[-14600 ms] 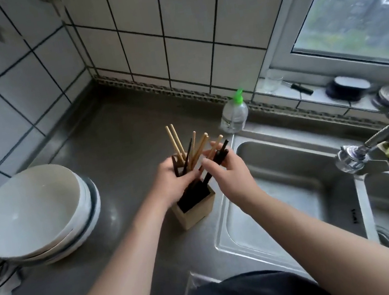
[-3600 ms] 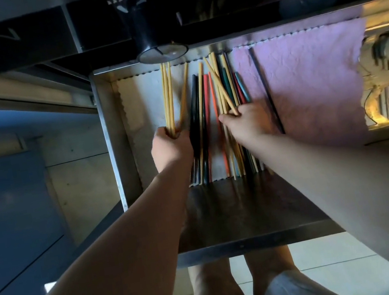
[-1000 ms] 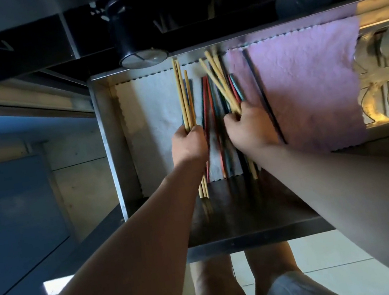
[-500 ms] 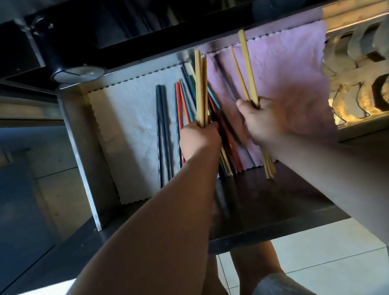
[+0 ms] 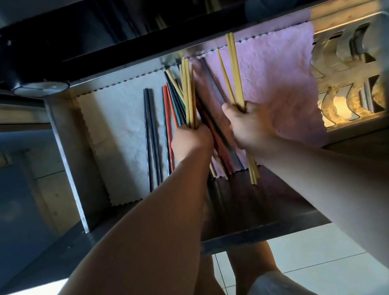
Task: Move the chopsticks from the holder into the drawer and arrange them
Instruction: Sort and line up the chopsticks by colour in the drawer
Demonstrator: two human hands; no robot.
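Observation:
The open metal drawer (image 5: 67, 153) is lined with a white mat (image 5: 120, 139) on the left and a pink mat (image 5: 280, 81) on the right. My left hand (image 5: 191, 142) is shut on a bundle of wooden chopsticks (image 5: 188, 91) over the middle of the drawer. My right hand (image 5: 249, 125) grips a few more wooden chopsticks (image 5: 234, 68) above the pink mat. Dark chopsticks (image 5: 150, 129) lie on the white mat. Red, green and black ones (image 5: 170, 115) lie between them and my left hand. The holder is out of view.
The counter's dark underside (image 5: 165, 10) overhangs the back of the drawer. A slotted metal rack (image 5: 346, 75) fills the drawer's right part. The drawer's front edge (image 5: 267, 233) is near my legs, above the tiled floor (image 5: 309, 256).
Both hands have lifted wooden chopsticks out of the pile. The right hand has carried its few over the pink mat, the left holds its bundle at the centre. The view has shifted slightly.

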